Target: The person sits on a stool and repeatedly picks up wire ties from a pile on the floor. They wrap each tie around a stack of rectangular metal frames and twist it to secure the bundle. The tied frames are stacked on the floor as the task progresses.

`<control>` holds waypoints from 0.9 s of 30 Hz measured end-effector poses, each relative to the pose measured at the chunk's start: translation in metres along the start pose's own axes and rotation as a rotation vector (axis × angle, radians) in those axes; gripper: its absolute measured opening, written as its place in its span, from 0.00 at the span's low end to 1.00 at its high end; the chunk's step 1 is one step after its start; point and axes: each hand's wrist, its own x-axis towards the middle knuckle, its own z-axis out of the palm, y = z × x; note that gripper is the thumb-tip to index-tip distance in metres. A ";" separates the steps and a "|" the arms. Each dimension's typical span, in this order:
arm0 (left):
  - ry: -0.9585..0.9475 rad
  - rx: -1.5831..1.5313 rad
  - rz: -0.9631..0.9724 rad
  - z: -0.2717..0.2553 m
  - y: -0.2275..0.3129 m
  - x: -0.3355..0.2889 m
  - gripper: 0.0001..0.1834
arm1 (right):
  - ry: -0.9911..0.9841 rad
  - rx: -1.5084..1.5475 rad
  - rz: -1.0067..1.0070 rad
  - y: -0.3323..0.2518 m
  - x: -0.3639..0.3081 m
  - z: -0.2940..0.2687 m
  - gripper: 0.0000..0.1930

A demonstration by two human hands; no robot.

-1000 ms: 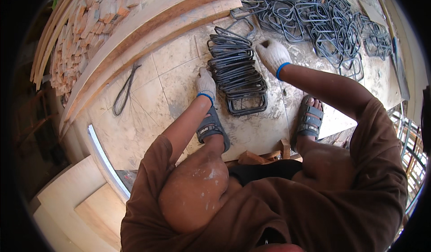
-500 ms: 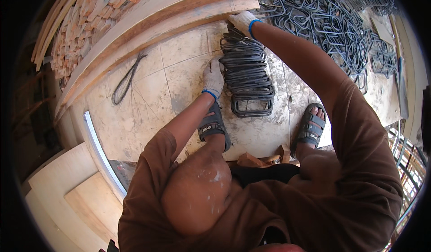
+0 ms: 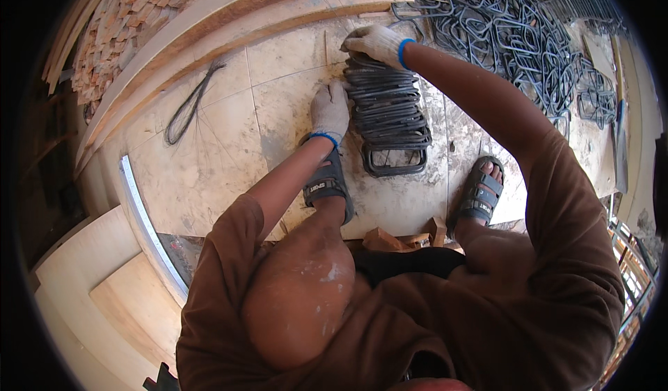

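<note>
A row of black bent-steel stirrups (image 3: 391,123), rectangular wire frames stacked closely together, lies on the pale floor between my feet. My left hand (image 3: 329,112), in a whitish knit glove with a blue cuff, is at the row's left side with fingers stretched forward; its fingertips are close to the steel. At the far end of the row is my right hand (image 3: 378,45), gloved the same way. Its fingers point left and bend slightly over the last stirrups, hiding that end. Neither hand grips a stirrup that I can see.
Long wooden planks (image 3: 278,18) run along the far left side, with cut wood pieces (image 3: 129,32) piled behind. A tangled heap of stirrups (image 3: 508,36) lies far right. A loop of thin wire (image 3: 191,109) is on the floor. A metal strip (image 3: 149,224) edges the left.
My right hand has shifted slightly nearer and now bends over the row's far end. My left hand has moved slightly along the left side. The whole view has shifted a little.
</note>
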 end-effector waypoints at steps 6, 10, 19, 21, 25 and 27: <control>-0.029 -0.124 0.193 0.005 0.008 0.009 0.29 | -0.153 -0.726 -0.193 0.010 0.027 -0.015 0.16; -0.095 -0.202 0.253 -0.008 0.008 0.019 0.31 | -0.158 -0.304 0.179 -0.035 0.033 0.003 0.19; 0.304 -0.671 -0.190 0.010 0.029 0.057 0.31 | -0.093 -0.773 -0.040 -0.032 0.036 0.021 0.20; 0.281 -0.595 -0.147 0.009 0.020 0.051 0.31 | -0.071 -0.731 0.012 -0.018 0.035 0.021 0.21; 0.299 -0.314 -0.329 -0.011 0.006 0.022 0.47 | -0.012 -0.573 0.102 -0.042 0.026 0.023 0.23; 0.190 -0.221 -0.499 -0.014 0.009 -0.006 0.56 | 0.006 -0.578 0.112 -0.043 0.026 0.018 0.24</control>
